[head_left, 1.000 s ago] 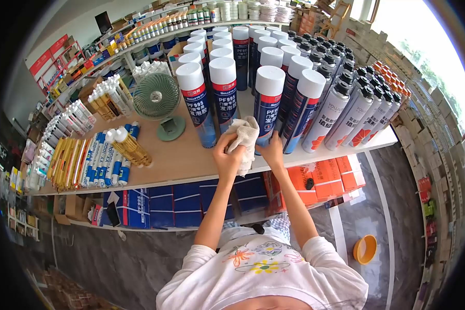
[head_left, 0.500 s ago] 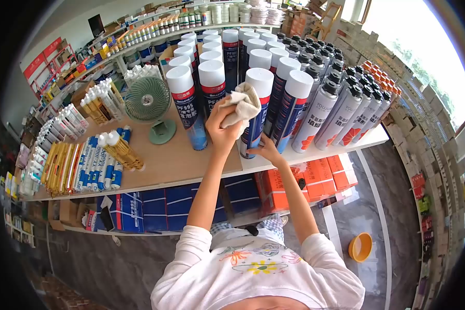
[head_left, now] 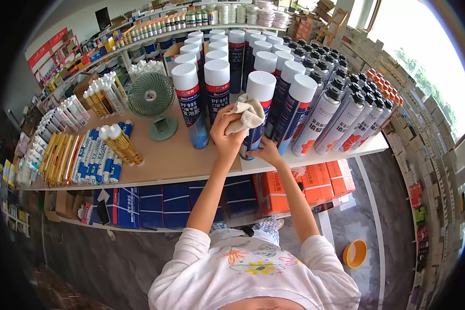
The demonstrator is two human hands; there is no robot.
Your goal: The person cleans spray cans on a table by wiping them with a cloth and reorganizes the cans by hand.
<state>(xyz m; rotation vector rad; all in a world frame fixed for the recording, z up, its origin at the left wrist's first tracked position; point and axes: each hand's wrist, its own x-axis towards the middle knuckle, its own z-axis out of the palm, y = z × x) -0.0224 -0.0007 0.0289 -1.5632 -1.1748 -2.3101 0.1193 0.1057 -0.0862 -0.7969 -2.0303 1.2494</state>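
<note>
A beige cloth (head_left: 246,112) is bunched in my left hand (head_left: 227,132), which presses it against the upper body of a blue spray can with a white cap (head_left: 261,86). My right hand (head_left: 266,153) has its fingers around the bottom of that same can, near the table's front edge. The can stands upright at the front of a group of similar cans. Just right of it is another blue can (head_left: 293,111). On the left stands a can labelled PF995 (head_left: 187,103), with a gap between it and my left hand.
A green fan (head_left: 151,95) and tubes of sealant (head_left: 98,155) stand on the table (head_left: 191,168) to the left. Silver cans (head_left: 319,121) are packed at the right. Blue boxes (head_left: 152,206) and orange boxes (head_left: 315,182) lie below; a yellow bowl (head_left: 355,253) is on the floor.
My left hand and the cloth have moved down from near the cap's edge to the can's upper body. My right hand stays at the can's base. The camera view has shifted slightly.
</note>
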